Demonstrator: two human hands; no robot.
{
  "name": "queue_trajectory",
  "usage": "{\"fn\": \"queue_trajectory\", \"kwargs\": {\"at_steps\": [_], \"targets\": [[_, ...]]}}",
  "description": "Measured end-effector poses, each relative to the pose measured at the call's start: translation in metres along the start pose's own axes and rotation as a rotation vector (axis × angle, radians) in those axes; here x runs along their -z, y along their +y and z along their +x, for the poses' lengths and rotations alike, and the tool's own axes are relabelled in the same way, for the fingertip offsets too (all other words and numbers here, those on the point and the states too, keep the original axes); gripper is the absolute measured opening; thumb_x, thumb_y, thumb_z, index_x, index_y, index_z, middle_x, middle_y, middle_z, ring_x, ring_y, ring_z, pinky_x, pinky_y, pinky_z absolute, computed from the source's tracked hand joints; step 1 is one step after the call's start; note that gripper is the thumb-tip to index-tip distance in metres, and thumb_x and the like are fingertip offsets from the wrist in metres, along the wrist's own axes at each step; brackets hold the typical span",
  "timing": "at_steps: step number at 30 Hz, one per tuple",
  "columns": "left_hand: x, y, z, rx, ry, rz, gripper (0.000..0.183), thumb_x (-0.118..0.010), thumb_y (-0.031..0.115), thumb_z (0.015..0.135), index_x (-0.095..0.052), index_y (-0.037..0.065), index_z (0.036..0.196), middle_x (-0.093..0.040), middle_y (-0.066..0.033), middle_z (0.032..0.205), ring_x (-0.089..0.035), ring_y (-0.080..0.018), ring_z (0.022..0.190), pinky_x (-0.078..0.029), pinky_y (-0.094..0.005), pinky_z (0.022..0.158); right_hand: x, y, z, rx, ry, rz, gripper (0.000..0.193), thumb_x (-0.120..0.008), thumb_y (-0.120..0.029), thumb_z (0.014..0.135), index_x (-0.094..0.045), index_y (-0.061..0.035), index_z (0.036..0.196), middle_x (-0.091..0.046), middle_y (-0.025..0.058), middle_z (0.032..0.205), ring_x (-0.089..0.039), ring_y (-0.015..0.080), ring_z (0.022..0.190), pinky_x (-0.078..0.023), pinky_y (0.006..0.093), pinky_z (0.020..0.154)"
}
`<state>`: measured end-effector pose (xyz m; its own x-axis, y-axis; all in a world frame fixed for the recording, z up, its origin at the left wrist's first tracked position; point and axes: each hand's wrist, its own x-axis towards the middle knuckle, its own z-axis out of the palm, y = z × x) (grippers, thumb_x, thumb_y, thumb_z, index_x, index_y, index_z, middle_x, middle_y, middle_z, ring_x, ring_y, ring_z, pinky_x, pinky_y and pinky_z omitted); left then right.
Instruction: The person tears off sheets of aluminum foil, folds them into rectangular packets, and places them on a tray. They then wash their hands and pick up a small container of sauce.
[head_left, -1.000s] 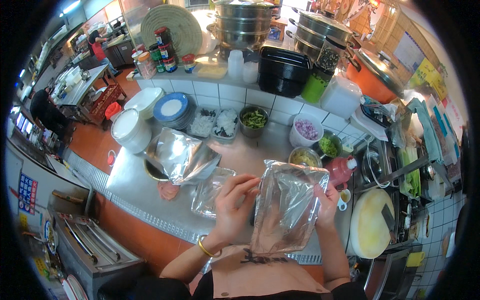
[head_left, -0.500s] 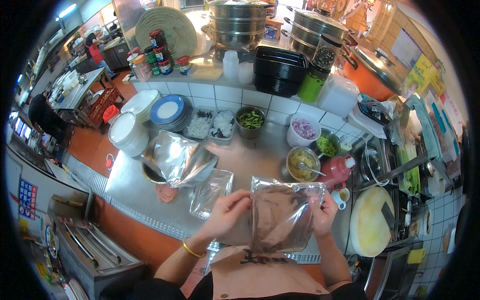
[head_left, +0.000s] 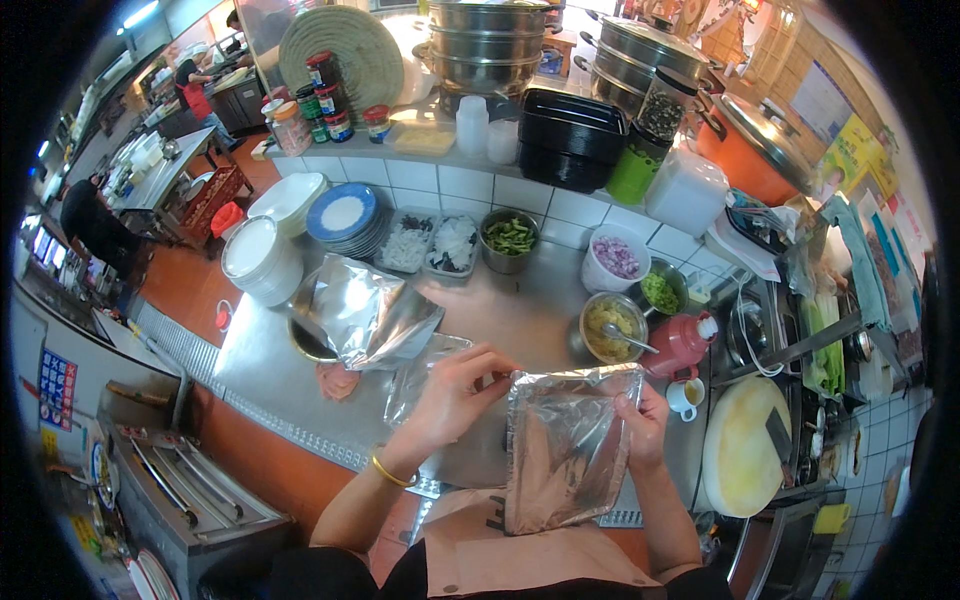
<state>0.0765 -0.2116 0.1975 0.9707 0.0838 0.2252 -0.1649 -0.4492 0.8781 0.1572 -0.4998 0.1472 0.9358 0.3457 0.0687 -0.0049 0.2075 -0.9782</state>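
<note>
Since the earlier frames, both hands have drawn the foil-lined bag (head_left: 570, 450) down and closer to the body; it now hangs lower over the counter's near edge, and the left hand has shifted from the bag's side up to its top corner.

Item: foil-lined bag, silver, flat, rectangular. Position: held upright before the chest, above the near edge of the steel counter (head_left: 500, 310). Long axis runs top to bottom, its rim uppermost, its lower end over the apron.

Left hand (head_left: 455, 390): gold bangle at the wrist; fingers curled, fingertips pinching the bag's upper left corner at the rim. The bag lies to the right of and below these fingers.

Right hand (head_left: 645, 430): fingers closed along the bag's right edge, thumb on the front face, gripping it. The bag lies to the left of this hand.

Nearness: both hands touch the bag. The left is at the rim, the right lower down on the side, so the left is nearer the opening.

Adjacent items: a second foil bag (head_left: 370, 315) standing open over a dark bowl, left of the hands; a clear plastic bag (head_left: 425, 370) flat on the counter just beside the left hand; a steel bowl of yellow filling with a spoon (head_left: 612, 328); a red squeeze bottle (head_left: 680, 345); a small white cup (head_left: 685, 397); a round pale cutting board (head_left: 745, 445) to the right.
</note>
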Motion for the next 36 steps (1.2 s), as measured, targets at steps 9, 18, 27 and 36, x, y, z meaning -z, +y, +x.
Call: {"fn": "queue_trajectory", "kwargs": {"at_steps": [9, 18, 27, 36], "targets": [[-0.023, -0.016, -0.030, 0.145, 0.007, -0.273, 0.017, -0.065, -0.002, 0.093, -0.071, 0.000, 0.109, -0.070, -0.0057, 0.094, -0.063, -0.0133, 0.079, -0.050, -0.0282, 0.071, -0.002, 0.004, 0.001, -0.030, 0.046, -0.017, 0.018, -0.065, -0.014, 0.098, -0.070, 0.0011, 0.107, -0.061, -0.0016, 0.075, -0.053, 0.0061, 0.060, -0.039, 0.0230, 0.053], [-0.045, 0.005, -0.046, 0.420, 0.124, -0.600, 0.024, -0.068, 0.024, 0.102, -0.067, 0.001, 0.109, -0.063, 0.0026, 0.094, -0.055, -0.0054, 0.084, -0.045, -0.0225, 0.076, -0.013, -0.003, 0.004, -0.113, 0.071, -0.095, 0.015, -0.068, -0.014, 0.097, -0.070, 0.0007, 0.101, -0.059, -0.0011, 0.068, -0.052, 0.0077, 0.054, -0.039, 0.0238, 0.048], [-0.041, -0.050, -0.035, 0.469, 0.173, -0.871, 0.029, -0.066, 0.021, 0.100, -0.064, 0.002, 0.121, -0.066, 0.0019, 0.099, -0.058, -0.0059, 0.086, -0.046, -0.0245, 0.074, -0.025, 0.029, 0.028, -0.292, 0.015, -0.135, 0.016, -0.070, -0.018, 0.096, -0.070, -0.0017, 0.093, -0.064, -0.0011, 0.077, -0.057, 0.0068, 0.064, -0.044, 0.0240, 0.057], [-0.050, -0.109, -0.052, 0.599, 0.172, -1.030, 0.037, -0.056, 0.030, 0.102, -0.065, 0.000, 0.120, -0.069, -0.0060, 0.109, -0.062, -0.0118, 0.100, -0.049, -0.0277, 0.087, -0.052, 0.072, 0.026, -0.542, 0.015, -0.033, 0.016, -0.071, -0.018, 0.098, -0.070, -0.0036, 0.093, -0.067, -0.0012, 0.084, -0.058, 0.0054, 0.071, -0.046, 0.0220, 0.065]]}}
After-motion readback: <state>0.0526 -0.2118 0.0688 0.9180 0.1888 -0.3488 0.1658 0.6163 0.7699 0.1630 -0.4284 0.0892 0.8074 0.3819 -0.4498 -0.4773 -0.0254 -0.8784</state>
